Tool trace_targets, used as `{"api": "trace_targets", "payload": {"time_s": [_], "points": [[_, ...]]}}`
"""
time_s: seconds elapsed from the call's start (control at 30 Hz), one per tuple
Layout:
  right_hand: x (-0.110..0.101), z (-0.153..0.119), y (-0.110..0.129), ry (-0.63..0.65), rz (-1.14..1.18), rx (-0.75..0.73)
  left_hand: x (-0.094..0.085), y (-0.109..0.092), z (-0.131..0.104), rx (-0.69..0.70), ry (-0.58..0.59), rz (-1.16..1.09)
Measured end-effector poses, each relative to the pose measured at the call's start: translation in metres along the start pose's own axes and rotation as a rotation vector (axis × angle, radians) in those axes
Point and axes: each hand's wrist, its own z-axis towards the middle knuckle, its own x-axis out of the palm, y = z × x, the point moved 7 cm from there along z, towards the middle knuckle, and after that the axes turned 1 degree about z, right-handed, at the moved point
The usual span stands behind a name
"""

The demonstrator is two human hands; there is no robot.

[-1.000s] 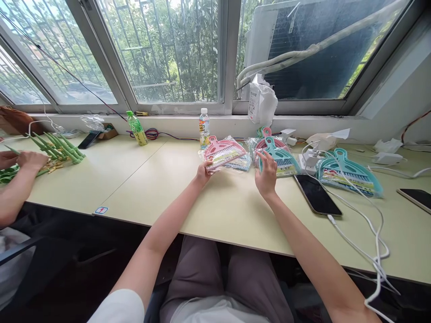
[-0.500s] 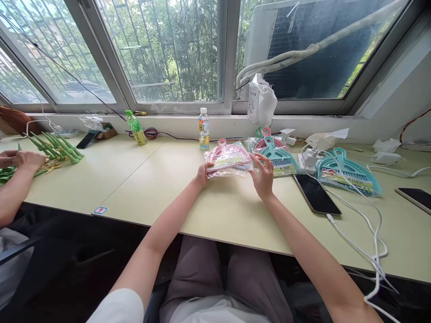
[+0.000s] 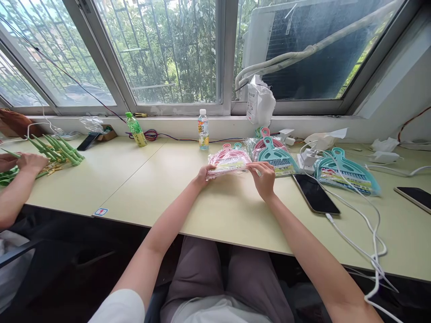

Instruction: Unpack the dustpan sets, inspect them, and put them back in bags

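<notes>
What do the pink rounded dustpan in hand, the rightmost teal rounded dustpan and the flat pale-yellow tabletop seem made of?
Pink rounded dustpan: probably smooth plastic, from its moulded look; the crinkled, glinting wrapper suggests clear film.
Rightmost teal rounded dustpan: likely glossy plastic, given its sheen.
Flat pale-yellow tabletop: perhaps satin laminate, from its uniform surface.

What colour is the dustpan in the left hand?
The wrapped dustpan in the left hand is pink; head view.

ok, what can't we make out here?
Head view, all:
Small print on the clear-wrapped pink plastic dustpan set: too small.
Left hand: fingertips hidden behind the set.
Far end of the gold-edged black phone: cut off by right edge.
Co-worker's leftmost hand: partly cut off by left edge.
</notes>
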Motion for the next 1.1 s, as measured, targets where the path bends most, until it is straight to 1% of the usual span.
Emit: {"api": "trace_targets", "payload": {"time_s": [0.13, 0.2, 0.27, 0.5, 0.67, 0.77, 0.87, 0.97, 1.1], "points": [[-0.003, 0.001, 0.0, -0.06, -0.036, -0.011, 0.005, 0.001, -0.002, -0.037, 0.112, 0.149], [-0.004, 0.001, -0.002, -0.092, -0.036, -0.026, 0.009, 0.002, -0.004, -0.055, 0.164, 0.196], [-0.004, 0.002, -0.006, -0.103, -0.021, -0.01, 0.013, 0.002, -0.007, -0.06, 0.209, 0.225], [0.001, 0.002, -0.031, -0.084, 0.084, 0.189, 0.02, 0.002, -0.008, -0.033, 0.314, 0.285], [0.005, -0.001, -0.04, -0.048, 0.156, 0.297, 0.025, 0.006, -0.01, -0.006, 0.417, 0.313], [0.008, -0.003, -0.042, -0.019, 0.254, 0.383, 0.026, 0.006, -0.012, -0.002, 0.427, 0.343], [0.011, -0.006, -0.048, 0.008, 0.342, 0.538, 0.028, 0.005, -0.016, -0.021, 0.423, 0.385], [0.018, -0.011, -0.057, 0.072, 0.415, 0.684, 0.031, 0.003, -0.019, -0.009, 0.428, 0.421], [0.028, -0.016, -0.066, 0.154, 0.528, 0.799, 0.03, 0.005, -0.019, -0.007, 0.416, 0.436]]}}
